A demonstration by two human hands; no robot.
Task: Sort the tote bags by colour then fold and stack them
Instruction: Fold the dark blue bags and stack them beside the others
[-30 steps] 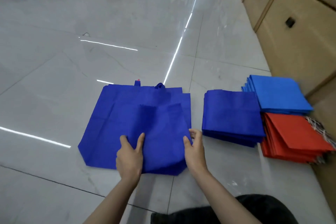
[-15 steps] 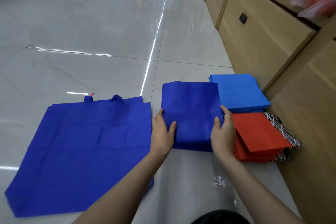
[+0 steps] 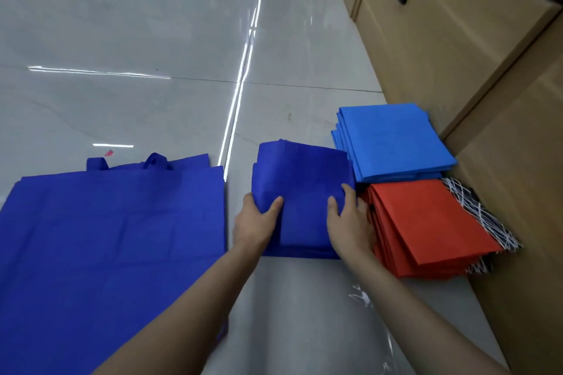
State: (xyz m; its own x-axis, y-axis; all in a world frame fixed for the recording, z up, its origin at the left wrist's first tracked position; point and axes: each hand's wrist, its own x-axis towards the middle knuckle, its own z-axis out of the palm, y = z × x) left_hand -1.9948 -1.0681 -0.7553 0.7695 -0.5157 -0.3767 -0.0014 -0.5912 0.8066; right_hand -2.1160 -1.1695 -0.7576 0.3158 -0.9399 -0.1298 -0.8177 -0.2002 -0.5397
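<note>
Folded dark blue bag (image 3: 304, 219) sits on top of dark blue stack (image 3: 300, 161), centre of frame, directly between both hands. Left hand (image 3: 254, 222) grips its left edge, thumb on top, fingers tucked under. Right hand (image 3: 350, 224) holds the right edge, thumb on top, fingers curled round the side next to the red stack (image 3: 426, 222). Light blue stack (image 3: 393, 140) lies above the red one, right of centre, touching the dark blue stack. Unfolded dark blue bags (image 3: 112, 237) lie flat at lower left, handles pointing to the top of the frame, just beside the left hand. Black-and-white patterned bags (image 3: 481, 216) stick out under the red stack. All on the tiled floor (image 3: 152, 39); wooden cabinets (image 3: 441, 49) at upper right.
</note>
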